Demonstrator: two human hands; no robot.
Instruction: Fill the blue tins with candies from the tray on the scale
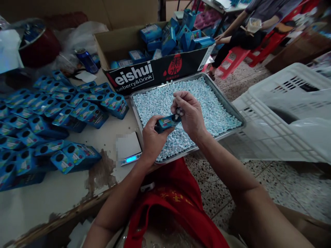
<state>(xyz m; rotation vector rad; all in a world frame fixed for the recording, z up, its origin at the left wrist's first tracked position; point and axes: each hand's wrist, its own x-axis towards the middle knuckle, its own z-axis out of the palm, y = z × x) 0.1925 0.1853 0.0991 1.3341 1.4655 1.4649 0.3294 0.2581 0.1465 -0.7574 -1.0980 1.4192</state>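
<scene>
My left hand (156,136) is wrapped round a small blue candy box (166,123), tilted on its side above a metal tray (241,124). Light blue and white candies (217,110) cover the tray's bottom. At the box's right end, my right hand (190,113) has its fingers curled around a few candies, some showing at the opening. Left of the tray sits a flat digital scale (128,146) with a lit blue display. Rows of blue boxes (67,113) with round holes in their tops stand on the table's left side.
Behind the tray, a cardboard carton (160,70) holds more blue boxes. A blue can (86,61) and a red pot (40,46) are at the back left. White plastic crates (289,113) stand on the right. A person (248,27) sits on a red stool holding a food container.
</scene>
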